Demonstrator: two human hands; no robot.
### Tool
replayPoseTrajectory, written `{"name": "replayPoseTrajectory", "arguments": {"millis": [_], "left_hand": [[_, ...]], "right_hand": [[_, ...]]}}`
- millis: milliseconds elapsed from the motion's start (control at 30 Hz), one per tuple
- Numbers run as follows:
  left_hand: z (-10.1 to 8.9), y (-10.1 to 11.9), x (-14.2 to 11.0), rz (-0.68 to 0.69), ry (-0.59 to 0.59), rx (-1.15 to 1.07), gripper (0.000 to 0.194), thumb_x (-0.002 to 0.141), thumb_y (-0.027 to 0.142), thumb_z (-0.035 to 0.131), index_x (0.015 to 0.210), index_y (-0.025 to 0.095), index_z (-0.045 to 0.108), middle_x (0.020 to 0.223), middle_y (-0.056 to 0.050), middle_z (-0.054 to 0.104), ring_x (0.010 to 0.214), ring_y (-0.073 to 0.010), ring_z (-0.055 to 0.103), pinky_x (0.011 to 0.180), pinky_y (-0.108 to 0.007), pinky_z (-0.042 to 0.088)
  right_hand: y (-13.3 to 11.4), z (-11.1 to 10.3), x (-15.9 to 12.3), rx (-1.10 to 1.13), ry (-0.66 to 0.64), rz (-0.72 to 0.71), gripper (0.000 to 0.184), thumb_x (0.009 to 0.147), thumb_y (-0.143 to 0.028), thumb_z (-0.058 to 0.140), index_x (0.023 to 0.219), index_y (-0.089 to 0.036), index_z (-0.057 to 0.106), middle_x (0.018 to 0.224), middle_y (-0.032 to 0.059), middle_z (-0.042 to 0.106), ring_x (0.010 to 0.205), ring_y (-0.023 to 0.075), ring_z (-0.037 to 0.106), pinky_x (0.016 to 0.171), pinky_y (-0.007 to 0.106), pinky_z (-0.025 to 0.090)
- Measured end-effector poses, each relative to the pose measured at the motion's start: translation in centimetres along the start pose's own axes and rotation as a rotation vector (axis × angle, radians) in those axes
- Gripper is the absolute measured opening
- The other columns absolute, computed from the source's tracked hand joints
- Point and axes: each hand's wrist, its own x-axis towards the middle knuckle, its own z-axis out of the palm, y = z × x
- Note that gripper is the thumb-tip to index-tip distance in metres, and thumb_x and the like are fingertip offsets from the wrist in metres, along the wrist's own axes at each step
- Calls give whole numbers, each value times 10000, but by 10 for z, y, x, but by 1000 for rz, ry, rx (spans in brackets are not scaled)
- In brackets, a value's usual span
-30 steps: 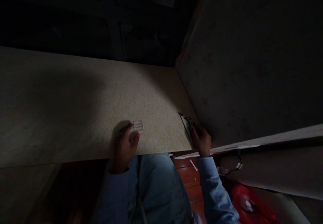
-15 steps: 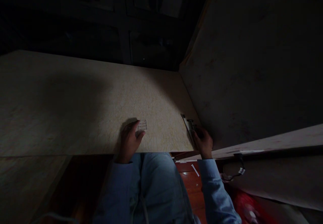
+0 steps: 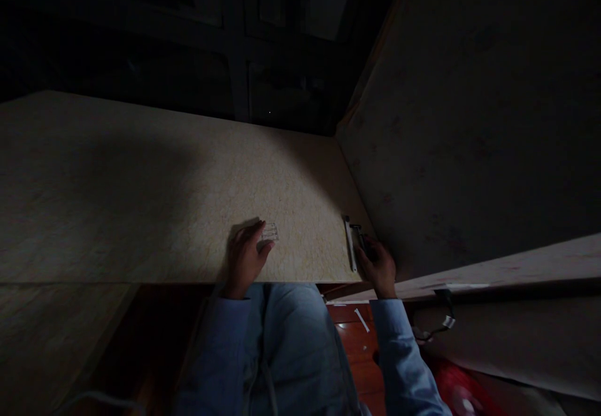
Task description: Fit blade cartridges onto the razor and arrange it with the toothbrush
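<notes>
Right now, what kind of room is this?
Probably a room in a home: a stone-patterned ledge sits below a dark window-like frame, beside a faintly patterned wall.

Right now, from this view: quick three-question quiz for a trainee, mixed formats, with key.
1. True or false: the right hand is nearer the patterned wall than the left hand is.

2. Which hand has its thumb and a fingertip at the small clear piece with dark lines?
A) left
B) right
C) both

3. Fill in the blank: on the counter, the pale strip lies to the ____ of the black tool by the right hand, as seen in the picture.

Key: 1 true; 2 A; 3 left
</notes>
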Motion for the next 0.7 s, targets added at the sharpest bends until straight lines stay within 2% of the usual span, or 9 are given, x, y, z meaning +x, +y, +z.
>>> {"name": "replayPoseTrajectory", "arguments": {"millis": [133,300,567,700], "left_hand": [[1,-1,7,-5,-33,-4,442,835,273,721,1268,206,669,1259,-111,713,1186,-325,615,1025,-486,501],[1,-4,9,-30,-7,-85,373,811,270,754,1180,231,715,1149,-104,748,1093,-310,661,974,-488,538],[-4,-2,0,-68,64,-343,371,824,276,738,1194,261,711,1197,-98,725,1139,-303,660,1009,-500,543],[-7,4,-5,-57,70,-429,382,828,281,736,1208,266,706,1224,-93,716,1167,-290,652,1033,-495,531]], "right_hand": [[2,2,0,-5,10,3,695,817,-715,483,1134,-148,729,985,146,731,859,280,667,744,375,502],[4,2,1,11,10,13,639,820,-670,507,1125,-156,732,1020,150,743,898,286,676,779,380,509],[4,3,1,-3,-6,37,680,817,-679,476,1138,-137,730,1075,179,749,946,321,693,777,396,507],[3,2,1,0,-12,54,704,788,-708,501,1123,-135,736,1037,172,755,926,317,690,755,381,498]]}}
